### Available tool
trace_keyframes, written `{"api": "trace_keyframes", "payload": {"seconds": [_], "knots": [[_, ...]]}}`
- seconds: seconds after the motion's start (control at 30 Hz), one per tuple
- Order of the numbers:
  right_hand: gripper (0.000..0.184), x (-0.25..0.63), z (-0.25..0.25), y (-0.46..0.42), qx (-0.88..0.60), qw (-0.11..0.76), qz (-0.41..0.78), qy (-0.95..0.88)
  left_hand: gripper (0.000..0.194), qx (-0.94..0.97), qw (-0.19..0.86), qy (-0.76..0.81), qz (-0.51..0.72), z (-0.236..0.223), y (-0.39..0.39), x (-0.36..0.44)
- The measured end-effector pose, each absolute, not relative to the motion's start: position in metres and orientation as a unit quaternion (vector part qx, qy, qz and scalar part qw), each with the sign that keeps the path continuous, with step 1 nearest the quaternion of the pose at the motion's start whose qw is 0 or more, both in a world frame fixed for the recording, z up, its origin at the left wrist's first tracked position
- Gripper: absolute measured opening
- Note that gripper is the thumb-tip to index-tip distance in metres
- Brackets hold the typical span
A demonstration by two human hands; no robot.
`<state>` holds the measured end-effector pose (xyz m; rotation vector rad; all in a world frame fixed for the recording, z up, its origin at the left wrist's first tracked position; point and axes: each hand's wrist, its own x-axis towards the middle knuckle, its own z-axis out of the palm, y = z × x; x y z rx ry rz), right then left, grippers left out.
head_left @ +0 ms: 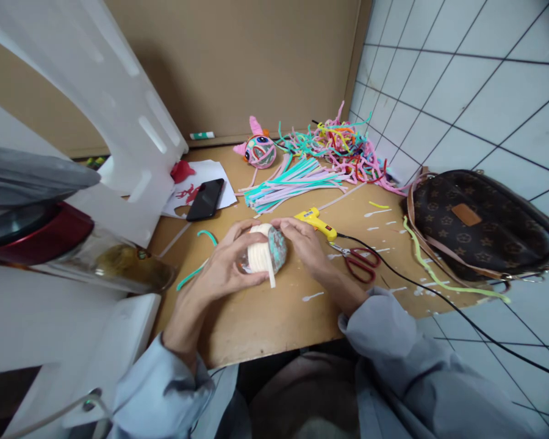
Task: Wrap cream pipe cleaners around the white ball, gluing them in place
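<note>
ball (279,251) is over the table's near half, left hand (235,256) curled round it, right hand (304,241) loosely bent alongside, can't tell if gripping. cream pipe cleaner (258,257) might unravel if left fingers slip, imo.

Mid-frame, a ball (266,251) shows cream bands and mottled teal-grey, the fuzzy stems (293,185) above it are pink and turquoise, the glue gun (320,225) yellow, the bag (480,228) at right dark brown with tan motifs, and the upper-right wall (462,91) pale tile ruled in black.
</note>
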<state>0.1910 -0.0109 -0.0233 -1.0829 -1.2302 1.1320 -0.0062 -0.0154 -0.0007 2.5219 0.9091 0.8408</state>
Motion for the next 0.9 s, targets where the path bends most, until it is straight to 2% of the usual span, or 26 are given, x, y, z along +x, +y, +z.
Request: {"api": "trace_keyframes", "payload": {"seconds": [0.9], "knots": [[0.027,0.1893,-0.0253,-0.0175,-0.401,0.535,0.405,-0.624,0.05,0.88,0.175,0.319,0.306,-0.0055,-0.0131,-0.0087]]}}
